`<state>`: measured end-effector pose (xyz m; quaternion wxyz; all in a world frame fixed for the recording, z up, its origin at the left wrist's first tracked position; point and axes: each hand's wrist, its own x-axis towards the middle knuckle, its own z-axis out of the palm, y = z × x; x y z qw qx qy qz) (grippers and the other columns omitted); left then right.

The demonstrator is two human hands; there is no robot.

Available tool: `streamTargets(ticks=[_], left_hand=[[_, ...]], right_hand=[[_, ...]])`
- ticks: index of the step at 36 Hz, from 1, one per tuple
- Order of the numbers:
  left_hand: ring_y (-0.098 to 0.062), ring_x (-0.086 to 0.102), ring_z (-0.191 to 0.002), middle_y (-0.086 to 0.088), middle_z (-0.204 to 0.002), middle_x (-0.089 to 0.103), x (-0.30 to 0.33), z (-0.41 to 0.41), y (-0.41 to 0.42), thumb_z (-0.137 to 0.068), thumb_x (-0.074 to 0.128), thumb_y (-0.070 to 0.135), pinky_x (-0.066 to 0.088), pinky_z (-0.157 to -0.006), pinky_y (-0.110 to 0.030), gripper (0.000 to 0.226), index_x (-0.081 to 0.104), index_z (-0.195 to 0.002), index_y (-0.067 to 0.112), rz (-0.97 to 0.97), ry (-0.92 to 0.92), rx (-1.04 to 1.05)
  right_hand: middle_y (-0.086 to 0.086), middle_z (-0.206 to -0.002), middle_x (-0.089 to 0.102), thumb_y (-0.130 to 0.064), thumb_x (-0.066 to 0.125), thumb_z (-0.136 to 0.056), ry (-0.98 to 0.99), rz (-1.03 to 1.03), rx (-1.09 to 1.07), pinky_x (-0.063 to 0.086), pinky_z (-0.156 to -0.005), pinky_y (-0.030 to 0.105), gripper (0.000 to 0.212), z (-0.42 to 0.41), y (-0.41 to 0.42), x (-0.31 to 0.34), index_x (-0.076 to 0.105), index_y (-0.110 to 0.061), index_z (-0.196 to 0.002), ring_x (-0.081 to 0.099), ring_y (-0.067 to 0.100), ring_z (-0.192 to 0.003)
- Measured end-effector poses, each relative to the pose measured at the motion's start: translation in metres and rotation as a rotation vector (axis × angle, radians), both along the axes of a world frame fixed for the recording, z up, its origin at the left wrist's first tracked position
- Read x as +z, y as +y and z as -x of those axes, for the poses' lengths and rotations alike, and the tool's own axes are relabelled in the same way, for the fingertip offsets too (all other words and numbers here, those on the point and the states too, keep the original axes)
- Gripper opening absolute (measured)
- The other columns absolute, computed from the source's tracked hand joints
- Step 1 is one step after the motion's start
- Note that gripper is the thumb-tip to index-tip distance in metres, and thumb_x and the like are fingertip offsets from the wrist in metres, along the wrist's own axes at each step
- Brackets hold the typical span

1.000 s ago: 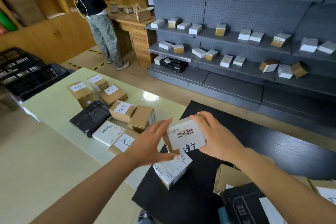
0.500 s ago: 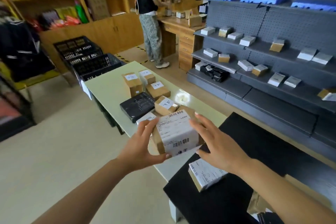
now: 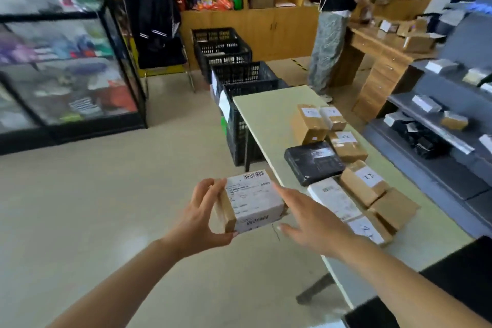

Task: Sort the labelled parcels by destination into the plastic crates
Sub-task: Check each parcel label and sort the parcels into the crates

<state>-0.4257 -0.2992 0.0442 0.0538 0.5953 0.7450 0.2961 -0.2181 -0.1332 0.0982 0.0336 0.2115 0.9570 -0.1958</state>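
Note:
A small cardboard parcel (image 3: 251,201) with a white barcode label is up in the air over the floor, left of the table. My left hand (image 3: 201,217) grips its left side, thumb underneath and fingers curled on top. My right hand (image 3: 312,220) touches its right side with fingers spread and nearly straight. Several labelled brown parcels (image 3: 308,122) and a black parcel (image 3: 314,162) lie on the pale table (image 3: 269,112). Black plastic crates (image 3: 239,74) stand in a row at the table's far left end; the nearest crate (image 3: 237,130) carries a white tag.
A glass display case (image 3: 69,74) stands at the left across open floor. A person (image 3: 335,16) stands at a wooden desk (image 3: 383,61) at the back right. Grey shelving (image 3: 439,120) with boxes lines the right. A black table corner (image 3: 458,277) sits at the lower right.
I have turned left with the parcel, carrying it off the black table and out over the floor. The crates have come into the middle of the view.

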Motion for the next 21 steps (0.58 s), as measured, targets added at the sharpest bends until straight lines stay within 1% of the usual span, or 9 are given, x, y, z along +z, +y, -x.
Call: streamTargets(ticks=[2,3,4,8,11,13,16,19,21], left_hand=[[-0.016,0.042,-0.113,-0.003,-0.132,0.033,0.001,0.026,-0.008,-0.058,0.084,0.050,0.037,-0.085,-0.012,0.110,0.027,-0.144,0.013,-0.035,-0.004,0.016],[-0.016,0.042,-0.113,-0.003,-0.132,0.032,0.002,0.038,-0.011,-0.058,0.084,0.048,0.034,-0.087,-0.010,0.109,0.028,-0.143,0.011,-0.049,-0.004,0.025],[-0.016,0.042,-0.114,-0.003,-0.133,0.032,0.003,0.049,-0.012,-0.059,0.082,0.050,0.035,-0.087,-0.011,0.108,0.028,-0.144,0.012,-0.062,-0.003,0.037],[-0.018,0.041,-0.121,-0.004,-0.139,0.030,0.006,0.089,-0.012,-0.064,0.072,0.060,0.049,-0.084,-0.028,0.105,0.020,-0.147,0.021,-0.128,0.008,0.109],[-0.022,0.038,-0.130,-0.007,-0.147,0.026,0.013,0.116,-0.006,-0.068,0.069,0.061,0.051,-0.093,-0.037,0.105,0.013,-0.150,0.024,-0.165,0.023,0.123],[-0.023,0.032,-0.138,-0.009,-0.153,0.022,0.022,0.134,0.001,-0.071,0.067,0.059,0.048,-0.100,-0.041,0.105,0.011,-0.151,0.022,-0.194,0.050,0.121],[-0.023,0.028,-0.142,-0.010,-0.157,0.017,0.043,0.164,0.016,-0.072,0.071,0.053,0.045,-0.103,-0.039,0.108,0.007,-0.153,0.021,-0.240,0.131,0.108],[-0.021,0.026,-0.144,-0.012,-0.158,0.017,0.064,0.195,0.039,-0.072,0.077,0.047,0.044,-0.105,-0.038,0.110,0.010,-0.153,0.016,-0.272,0.213,0.105],[-0.020,0.024,-0.145,-0.014,-0.157,0.020,0.078,0.212,0.056,-0.071,0.079,0.045,0.044,-0.104,-0.034,0.108,0.016,-0.151,0.010,-0.296,0.260,0.124]], right_hand=[[-0.007,-0.157,0.020,-0.038,0.057,-0.094,0.005,-0.001,0.031,0.036,-0.107,0.027,0.086,0.033,-0.003,0.003,-0.006,-0.032,-0.153,0.031,0.011,-0.138],[-0.007,-0.157,0.019,-0.037,0.058,-0.094,0.010,0.002,0.040,0.036,-0.107,0.027,0.086,0.048,-0.004,0.004,-0.005,-0.032,-0.153,0.030,0.011,-0.138],[-0.007,-0.157,0.019,-0.037,0.058,-0.094,0.016,0.009,0.046,0.036,-0.107,0.029,0.086,0.061,-0.003,0.004,-0.005,-0.033,-0.152,0.029,0.011,-0.138],[-0.007,-0.154,0.023,-0.035,0.057,-0.095,0.085,0.030,0.061,0.042,-0.103,0.030,0.082,0.109,0.003,0.009,-0.002,-0.036,-0.152,0.036,0.012,-0.133],[-0.006,-0.152,0.023,-0.031,0.052,-0.098,0.176,-0.017,0.114,0.046,-0.095,0.026,0.075,0.139,0.012,0.014,-0.001,-0.036,-0.152,0.041,0.013,-0.127],[-0.006,-0.152,0.022,-0.028,0.049,-0.099,0.239,-0.066,0.156,0.049,-0.092,0.027,0.072,0.156,0.023,0.018,0.002,-0.035,-0.153,0.042,0.014,-0.126],[-0.007,-0.148,0.026,-0.027,0.050,-0.098,0.343,-0.101,0.219,0.055,-0.085,0.033,0.070,0.181,0.046,0.023,0.007,-0.035,-0.153,0.045,0.013,-0.121],[-0.007,-0.145,0.031,-0.026,0.057,-0.095,0.465,-0.139,0.258,0.057,-0.073,0.030,0.073,0.211,0.075,0.031,0.013,-0.032,-0.153,0.050,0.010,-0.111],[-0.008,-0.142,0.033,-0.024,0.061,-0.092,0.540,-0.158,0.269,0.057,-0.069,0.030,0.075,0.232,0.095,0.039,0.017,-0.031,-0.152,0.054,0.014,-0.101]])
